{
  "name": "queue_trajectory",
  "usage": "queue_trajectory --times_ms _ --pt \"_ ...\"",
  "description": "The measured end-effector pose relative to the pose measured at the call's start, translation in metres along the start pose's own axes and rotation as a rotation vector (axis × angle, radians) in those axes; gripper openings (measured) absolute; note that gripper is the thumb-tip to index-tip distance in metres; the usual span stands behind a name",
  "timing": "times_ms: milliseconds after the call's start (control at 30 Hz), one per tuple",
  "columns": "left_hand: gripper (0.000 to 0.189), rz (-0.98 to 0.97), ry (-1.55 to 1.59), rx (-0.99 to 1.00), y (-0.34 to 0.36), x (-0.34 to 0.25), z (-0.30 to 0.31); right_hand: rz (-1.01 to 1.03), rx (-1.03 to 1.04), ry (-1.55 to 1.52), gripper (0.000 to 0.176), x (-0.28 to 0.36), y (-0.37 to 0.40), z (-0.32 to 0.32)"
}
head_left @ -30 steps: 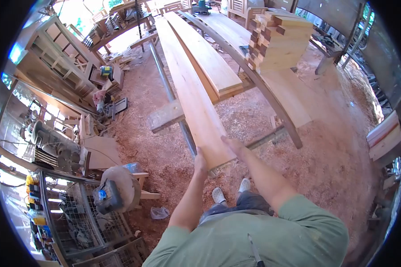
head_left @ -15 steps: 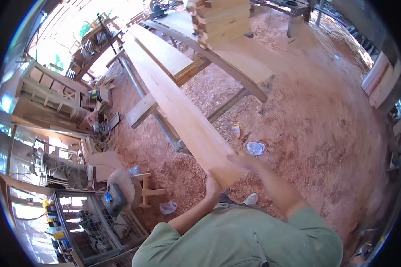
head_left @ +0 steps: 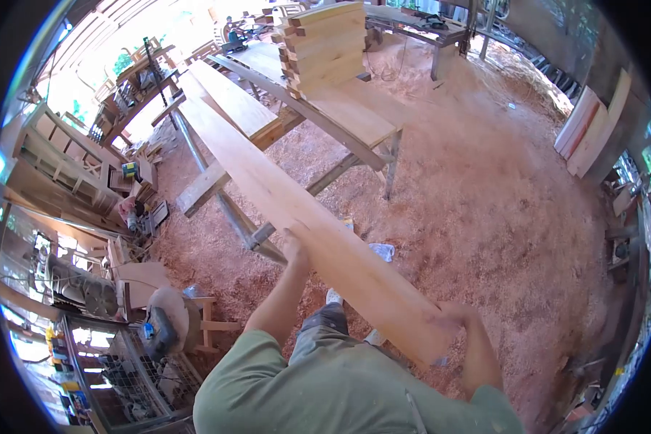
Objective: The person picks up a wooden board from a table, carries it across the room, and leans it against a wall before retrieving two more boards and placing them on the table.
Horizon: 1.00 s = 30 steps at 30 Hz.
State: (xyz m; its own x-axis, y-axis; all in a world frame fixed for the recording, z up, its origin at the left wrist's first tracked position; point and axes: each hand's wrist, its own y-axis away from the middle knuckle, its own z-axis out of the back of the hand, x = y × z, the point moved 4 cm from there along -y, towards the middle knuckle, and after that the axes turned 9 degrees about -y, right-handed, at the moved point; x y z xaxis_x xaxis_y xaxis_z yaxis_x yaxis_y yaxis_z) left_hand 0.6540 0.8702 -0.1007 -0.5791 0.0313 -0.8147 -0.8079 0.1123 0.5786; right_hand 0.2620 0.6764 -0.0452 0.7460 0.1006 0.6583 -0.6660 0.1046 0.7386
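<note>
A long pale wooden plank runs from near my body to the far left, its far part over a wooden crossbar. My left hand grips the plank's left edge partway along, fingertips showing on top. At the near end my right hand holds the right edge, its fingers partly blurred and partly under the board. Beside the far half lies a second board on the supports.
A stack of boards stands on a work table ahead. Plastic litter lies on the shaving-strewn floor. At lower left are a wire-mesh cabinet and a small wooden stool. Boards lean at the right.
The plank's near end has shifted right and toward my body. My left hand has moved from the near end to farther up the left edge; my right hand has moved right and down.
</note>
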Motion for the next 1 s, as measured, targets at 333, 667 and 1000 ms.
queue_trajectory --times_ms 333,667,1000 --pt "0.059 0.276 0.166 0.320 0.093 0.075 -0.010 0.385 -0.081 -0.313 0.048 0.251 -0.242 -0.014" --pt "0.030 -0.274 0.239 -0.236 -0.181 -0.146 0.107 0.161 -0.095 -0.183 0.061 0.223 -0.241 -0.025" --pt "0.064 -0.177 0.417 0.388 -0.223 -0.147 0.041 0.057 -0.176 0.184 0.060 0.089 -0.213 0.008"
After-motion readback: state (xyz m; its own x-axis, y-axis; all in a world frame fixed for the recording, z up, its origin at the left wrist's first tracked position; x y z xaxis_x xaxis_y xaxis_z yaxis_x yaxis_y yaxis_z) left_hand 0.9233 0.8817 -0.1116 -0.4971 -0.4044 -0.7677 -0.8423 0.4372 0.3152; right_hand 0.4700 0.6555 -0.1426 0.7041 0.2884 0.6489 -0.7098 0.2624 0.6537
